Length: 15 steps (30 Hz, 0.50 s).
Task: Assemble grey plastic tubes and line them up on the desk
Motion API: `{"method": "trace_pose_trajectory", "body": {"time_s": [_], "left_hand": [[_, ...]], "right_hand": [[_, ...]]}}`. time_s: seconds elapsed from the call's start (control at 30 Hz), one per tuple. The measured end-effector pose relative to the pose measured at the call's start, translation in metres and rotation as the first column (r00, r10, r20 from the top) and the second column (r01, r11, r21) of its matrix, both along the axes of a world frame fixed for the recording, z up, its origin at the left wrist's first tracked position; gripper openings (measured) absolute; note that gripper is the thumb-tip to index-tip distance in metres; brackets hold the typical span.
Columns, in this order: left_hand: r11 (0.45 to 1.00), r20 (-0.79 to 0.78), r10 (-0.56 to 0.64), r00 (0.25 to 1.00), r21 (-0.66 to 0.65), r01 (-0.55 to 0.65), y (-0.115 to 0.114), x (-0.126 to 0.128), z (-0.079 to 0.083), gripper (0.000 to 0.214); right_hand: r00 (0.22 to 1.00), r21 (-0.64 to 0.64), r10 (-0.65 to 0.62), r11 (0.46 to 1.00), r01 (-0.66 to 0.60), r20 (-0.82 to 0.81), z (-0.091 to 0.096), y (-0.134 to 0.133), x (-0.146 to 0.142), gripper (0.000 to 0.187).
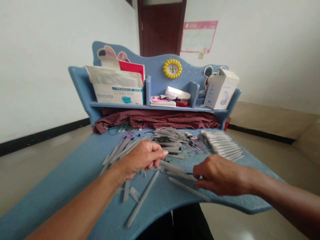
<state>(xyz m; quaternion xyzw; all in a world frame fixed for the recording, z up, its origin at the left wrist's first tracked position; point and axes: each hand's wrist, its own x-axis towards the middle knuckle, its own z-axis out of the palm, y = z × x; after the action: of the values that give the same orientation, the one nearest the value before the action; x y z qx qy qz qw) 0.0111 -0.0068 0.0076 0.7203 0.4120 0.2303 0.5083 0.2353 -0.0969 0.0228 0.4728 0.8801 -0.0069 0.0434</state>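
Note:
My left hand [141, 158] is curled over the blue desk [75, 173], its fingers closed round the end of a grey pen tube [172, 168] that lies across the middle. At the other end of that tube my right hand [220, 175] pinches a thin dark pen part I cannot make out clearly. Several loose grey tubes [142, 198] lie scattered under and before my hands. A jumbled pile of grey and black pen parts [172, 138] sits just behind them. To the right lies a neat row of finished pens [223, 143].
A checked red cloth [155, 119] lies under the desk's shelf. On the shelf stand a box of masks [119, 90], papers [162, 101] and a white carton [221, 89]. A yellow clock [172, 68] is set in the backboard. A dark door [161, 28] is behind.

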Motion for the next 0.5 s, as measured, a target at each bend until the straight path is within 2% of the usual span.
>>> {"method": "trace_pose_trajectory", "body": {"time_s": [0.1,0.27,0.37,0.5], "left_hand": [[1.0,-0.01,-0.007,1.0,0.01,0.007,-0.002,0.001,0.001,0.028],[0.999,-0.037,-0.032,0.999,0.028,0.033,-0.003,0.0,0.002,0.031],[0.999,-0.044,-0.04,0.998,0.03,0.041,-0.003,0.0,0.003,0.03],[0.998,0.013,-0.033,0.999,0.047,0.032,-0.004,0.001,0.001,0.026]], "right_hand": [[0.996,0.002,0.006,1.0,-0.006,0.084,-0.01,-0.013,-0.011,0.02],[0.981,-0.06,-0.021,0.998,0.033,0.191,-0.02,-0.018,-0.017,0.021],[0.98,-0.096,-0.017,0.995,0.036,0.197,-0.016,-0.019,-0.016,0.02],[0.989,-0.046,-0.015,0.999,0.022,0.146,0.0,-0.012,-0.014,0.021]]}}
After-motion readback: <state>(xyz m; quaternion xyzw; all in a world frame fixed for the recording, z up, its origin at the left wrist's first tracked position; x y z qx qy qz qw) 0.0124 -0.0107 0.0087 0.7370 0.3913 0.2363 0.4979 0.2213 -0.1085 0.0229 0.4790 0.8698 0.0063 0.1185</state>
